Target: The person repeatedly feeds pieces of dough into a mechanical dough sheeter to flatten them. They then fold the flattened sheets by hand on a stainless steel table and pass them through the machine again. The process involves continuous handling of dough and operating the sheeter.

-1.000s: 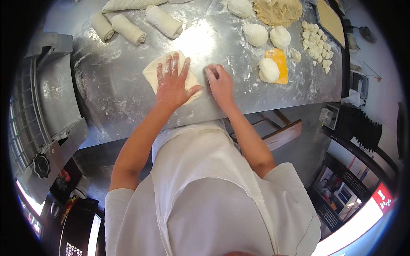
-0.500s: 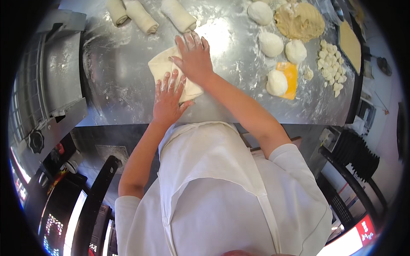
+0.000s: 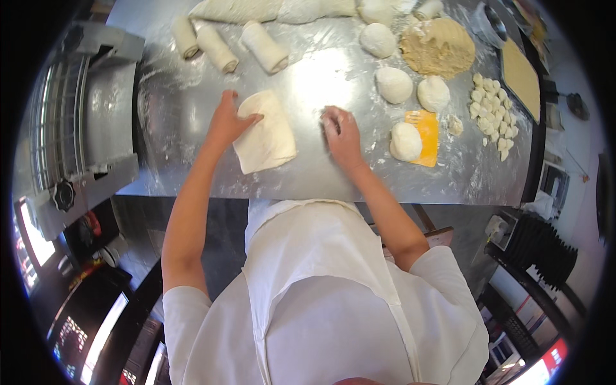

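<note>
A folded, flat piece of pale dough (image 3: 265, 138) lies on the floured metal table. At its upper left edge is my left hand (image 3: 228, 123), open, its thumb stretched over the dough and its fingers apart from the thumb. To the right, apart from the dough, my right hand (image 3: 344, 136) is held low over the table with fingers curled in; whatever may be inside them is hidden. A round dough ball (image 3: 406, 142) sits partly on an orange scraper (image 3: 430, 140), right of that hand.
Dough rolls (image 3: 265, 47) lie at the far left, before a long dough strip (image 3: 282, 9). More dough balls (image 3: 394, 85), a tan dough mass (image 3: 438, 48) and small dough pieces (image 3: 493, 110) occupy the right. A metal roller machine (image 3: 96, 109) borders the table's left end.
Both hands lay on the dough before. My right hand has come off it to the right and curled; my left has moved to its left edge. The dough now lies turned.
</note>
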`<state>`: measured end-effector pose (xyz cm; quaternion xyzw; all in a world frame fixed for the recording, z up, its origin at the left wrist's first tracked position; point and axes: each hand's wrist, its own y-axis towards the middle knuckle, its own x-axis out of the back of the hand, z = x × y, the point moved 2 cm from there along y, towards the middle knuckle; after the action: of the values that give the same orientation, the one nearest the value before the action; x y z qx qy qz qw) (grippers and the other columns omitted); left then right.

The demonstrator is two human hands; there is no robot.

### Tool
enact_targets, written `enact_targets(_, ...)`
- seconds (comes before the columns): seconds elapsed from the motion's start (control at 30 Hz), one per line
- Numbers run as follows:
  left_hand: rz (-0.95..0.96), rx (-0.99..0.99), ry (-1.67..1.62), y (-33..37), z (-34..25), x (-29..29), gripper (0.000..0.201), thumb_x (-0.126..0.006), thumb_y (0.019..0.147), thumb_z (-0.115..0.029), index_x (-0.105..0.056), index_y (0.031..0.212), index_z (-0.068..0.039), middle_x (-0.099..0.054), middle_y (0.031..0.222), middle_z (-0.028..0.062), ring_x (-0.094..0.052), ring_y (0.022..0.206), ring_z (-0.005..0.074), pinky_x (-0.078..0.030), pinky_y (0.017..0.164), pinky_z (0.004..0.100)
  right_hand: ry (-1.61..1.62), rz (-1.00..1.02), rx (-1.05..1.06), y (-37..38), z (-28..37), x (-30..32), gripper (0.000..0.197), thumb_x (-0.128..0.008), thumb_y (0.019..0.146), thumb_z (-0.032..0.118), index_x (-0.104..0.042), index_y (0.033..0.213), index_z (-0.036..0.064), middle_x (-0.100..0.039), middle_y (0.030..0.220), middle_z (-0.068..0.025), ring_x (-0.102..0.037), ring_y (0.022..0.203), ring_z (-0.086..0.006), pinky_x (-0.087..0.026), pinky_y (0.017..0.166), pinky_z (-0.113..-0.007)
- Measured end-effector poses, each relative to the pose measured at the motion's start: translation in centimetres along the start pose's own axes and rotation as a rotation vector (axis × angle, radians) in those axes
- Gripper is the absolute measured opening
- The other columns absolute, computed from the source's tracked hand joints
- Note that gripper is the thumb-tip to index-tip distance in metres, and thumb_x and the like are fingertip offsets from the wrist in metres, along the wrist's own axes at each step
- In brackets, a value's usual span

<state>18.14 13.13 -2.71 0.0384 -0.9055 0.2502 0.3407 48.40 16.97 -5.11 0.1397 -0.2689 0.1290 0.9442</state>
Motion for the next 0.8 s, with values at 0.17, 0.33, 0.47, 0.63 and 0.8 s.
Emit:
enact_targets(0.17, -0.061, -0.336, 0.416, -1.0, -0.8, -0.6, 0.053, -0.088, 0.078, -0.028, -0.065, 0.118, -0.001, -0.071, 0.102, 0.0185, -0.067, 0.096, 0.0391, -0.053, 0.084, 0.0442, 0.024, -0.036, -0.019, -0.2, 0.3, 0.3, 0.019, -0.068, 0.093, 0.007, -0.066, 0.112, 0.0048, -0.07, 0.101, -0.0128, -0.064, 0.095, -0.0305, -0.052, 0.084, -0.041)
enact_targets(0.33, 0.014, -0.263, 0.076, -3.9, -3.5, -0.5, 0.032, -0.081, 0.084, -0.014, -0.065, 0.11, -0.003, -0.07, 0.089, 0.0141, -0.064, 0.081, 0.0302, -0.052, 0.076, 0.0386, 0.51, 0.031, -0.348, 1.9, -0.1, 0.8, 0.018, -0.065, 0.096, 0.009, -0.069, 0.112, 0.0024, -0.073, 0.096, -0.0087, -0.069, 0.084, -0.0171, -0.054, 0.078, -0.031)
enact_targets(0.47, -0.019, -0.096, -0.222, -7.6, -8.1, 0.9, 0.03, -0.078, 0.087, -0.009, -0.064, 0.113, -0.002, -0.073, 0.099, 0.0085, -0.067, 0.087, 0.0197, -0.054, 0.08, 0.0339, 0.411, 0.072, -0.395, 8.6, 1.4, 5.2, 0.024, -0.062, 0.099, 0.014, -0.07, 0.117, 0.0008, -0.073, 0.09, -0.0079, -0.067, 0.082, -0.0115, -0.054, 0.076, -0.028)
enact_targets(0.63, -0.369, 0.169, -0.899, -11.1, -7.9, 2.1, 0.035, -0.075, 0.092, -0.006, -0.061, 0.123, 0.002, -0.07, 0.107, 0.007, -0.066, 0.096, 0.0154, -0.054, 0.087, 0.0307, 0.259, -0.107, -0.185, 22.5, -1.8, 8.8, 0.023, -0.066, 0.096, 0.014, -0.072, 0.115, 0.0013, -0.075, 0.1, -0.0095, -0.07, 0.084, -0.0175, -0.056, 0.08, -0.032)
enact_targets(0.8, -0.645, 0.387, -0.838, -14.2, 4.0, -0.8, 0.043, -0.071, 0.097, -0.007, -0.054, 0.135, 0.004, -0.062, 0.131, 0.0155, -0.06, 0.122, 0.0184, -0.048, 0.101, 0.031, -0.303, -0.191, 0.144, 38.6, -12.2, 10.5, 0.034, -0.078, 0.087, 0.023, -0.065, 0.108, -0.0001, -0.07, 0.104, -0.0192, -0.067, 0.101, -0.0331, -0.052, 0.092, -0.041)
